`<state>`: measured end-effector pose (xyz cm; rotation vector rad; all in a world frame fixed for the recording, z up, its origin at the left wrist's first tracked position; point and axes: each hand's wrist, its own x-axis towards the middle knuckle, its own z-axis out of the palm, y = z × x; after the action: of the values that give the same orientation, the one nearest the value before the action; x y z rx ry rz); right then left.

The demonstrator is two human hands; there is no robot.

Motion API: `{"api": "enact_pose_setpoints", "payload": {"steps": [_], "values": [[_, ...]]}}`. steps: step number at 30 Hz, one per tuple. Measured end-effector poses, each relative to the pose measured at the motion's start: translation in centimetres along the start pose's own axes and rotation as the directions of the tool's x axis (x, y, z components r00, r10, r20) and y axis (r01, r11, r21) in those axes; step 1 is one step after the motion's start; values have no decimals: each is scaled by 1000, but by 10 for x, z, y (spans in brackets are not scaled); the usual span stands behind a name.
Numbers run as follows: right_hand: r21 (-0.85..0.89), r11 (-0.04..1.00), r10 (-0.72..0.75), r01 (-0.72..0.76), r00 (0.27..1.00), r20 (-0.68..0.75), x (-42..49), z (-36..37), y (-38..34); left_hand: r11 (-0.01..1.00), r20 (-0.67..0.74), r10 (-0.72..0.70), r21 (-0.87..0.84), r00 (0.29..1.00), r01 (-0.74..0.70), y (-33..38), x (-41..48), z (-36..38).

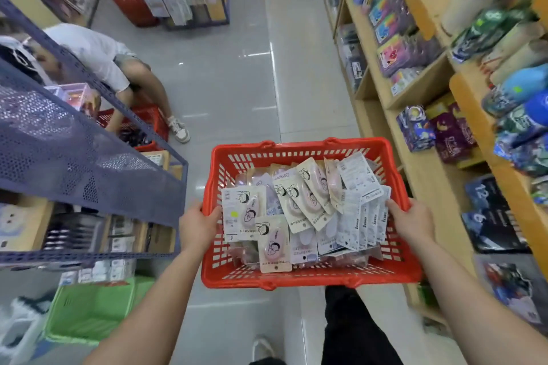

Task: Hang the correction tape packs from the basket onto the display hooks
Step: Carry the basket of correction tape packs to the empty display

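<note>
Below, red basket (311,278) over glossy grey aisle floor (231,92).

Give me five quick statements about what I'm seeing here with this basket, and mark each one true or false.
1. The left hand and right hand each grip a side rim of the red basket. True.
2. The red basket is empty. False: correction tape packs lie in it in a loose pile.
3. The right hand is lifting a pack out. False: it grips the rim and holds no pack.
4. Another person bends over a second red basket on the left of the aisle. True.
5. The aisle's right side is a bare wall. False: wooden shelves stocked with goods line it.
</note>
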<state>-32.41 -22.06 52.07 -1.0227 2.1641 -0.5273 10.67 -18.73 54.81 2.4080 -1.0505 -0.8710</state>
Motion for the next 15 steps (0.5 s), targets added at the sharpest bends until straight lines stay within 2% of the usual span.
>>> {"api": "enact_pose_setpoints", "payload": {"steps": [4, 10, 15], "values": [[29, 999, -46, 45, 999, 13, 70, -4, -60, 1000, -59, 18, -16, 998, -19, 67, 52, 5], [43, 992, -122, 119, 990, 73, 174, -32, -181, 999, -144, -28, -45, 989, 21, 179, 122, -7], [67, 986, -159, 153, 983, 97, 263, -22, -277, 996, -190, -49, -83, 981, 33, 250, 207, -10]]}}
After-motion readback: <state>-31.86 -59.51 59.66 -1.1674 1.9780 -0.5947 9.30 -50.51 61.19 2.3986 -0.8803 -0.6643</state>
